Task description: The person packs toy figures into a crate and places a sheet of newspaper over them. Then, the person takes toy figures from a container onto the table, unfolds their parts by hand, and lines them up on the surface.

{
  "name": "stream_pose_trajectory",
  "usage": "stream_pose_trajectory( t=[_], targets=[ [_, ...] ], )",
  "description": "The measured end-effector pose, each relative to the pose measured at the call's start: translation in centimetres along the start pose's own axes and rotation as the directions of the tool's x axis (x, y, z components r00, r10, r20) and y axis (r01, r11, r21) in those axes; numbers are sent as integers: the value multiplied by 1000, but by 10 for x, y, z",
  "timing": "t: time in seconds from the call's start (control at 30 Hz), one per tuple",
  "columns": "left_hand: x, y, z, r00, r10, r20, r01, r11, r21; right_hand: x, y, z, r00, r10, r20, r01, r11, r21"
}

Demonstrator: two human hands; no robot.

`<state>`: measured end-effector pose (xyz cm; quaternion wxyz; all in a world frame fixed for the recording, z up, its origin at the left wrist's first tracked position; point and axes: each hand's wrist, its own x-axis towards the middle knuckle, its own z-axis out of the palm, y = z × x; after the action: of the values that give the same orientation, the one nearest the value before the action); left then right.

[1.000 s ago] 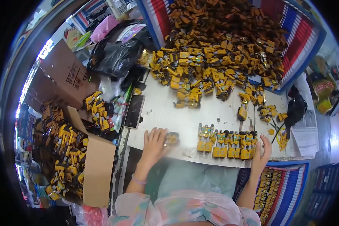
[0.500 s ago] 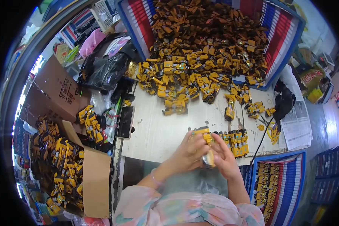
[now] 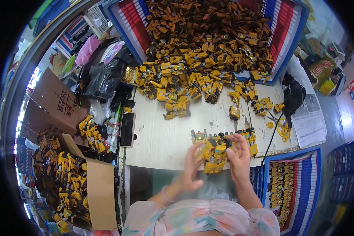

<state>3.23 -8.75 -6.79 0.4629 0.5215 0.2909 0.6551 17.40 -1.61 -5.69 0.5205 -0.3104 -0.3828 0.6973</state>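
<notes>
Near the table's front edge, my right hand (image 3: pixel 240 158) grips a yellow and black toy robot (image 3: pixel 215 157) between thumb and fingers. On the toy's left side is my left hand (image 3: pixel 190 167), blurred, its thumb and fingers spread apart; whether it touches the toy is unclear. Behind the hands a row of similar toys (image 3: pixel 248 137) lies on the white table (image 3: pixel 153 137), partly hidden by the held toy and my right hand. One toy of the row (image 3: pixel 199 135) shows just behind my left hand.
A large heap of yellow toys (image 3: pixel 208 51) spills from a striped crate (image 3: pixel 291 35) at the back. A phone (image 3: pixel 127 129) lies at the table's left edge. Left stands a cardboard box (image 3: pixel 102 192) of toys; lower right, a blue-rimmed crate (image 3: pixel 310 188). A black cable (image 3: pixel 272 137) crosses the right side.
My hands have come together from opposite ends of the row, bringing a toy between them. Since the middle frame, my left hand has opened and moved left, while the toy stays in my right hand.
</notes>
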Motion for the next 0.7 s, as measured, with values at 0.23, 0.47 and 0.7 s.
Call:
stream_pose_trajectory(
  t=[0.23, 0.47, 0.7],
  targets=[
    [21, -2, 2, 920, -319, -227, 359, 919, 165, -3, 9, -4, 978, -66, 199, 146, 895, -422],
    [21, -7, -7, 941, -305, -148, 335, 902, 273, -5, 5, -8, 955, 210, 207, -153, 953, -261],
    [22, -2, 4, 891, -357, -281, 415, 891, 182, -3, 16, -4, 969, 102, 223, -47, 969, -241]
  ],
)
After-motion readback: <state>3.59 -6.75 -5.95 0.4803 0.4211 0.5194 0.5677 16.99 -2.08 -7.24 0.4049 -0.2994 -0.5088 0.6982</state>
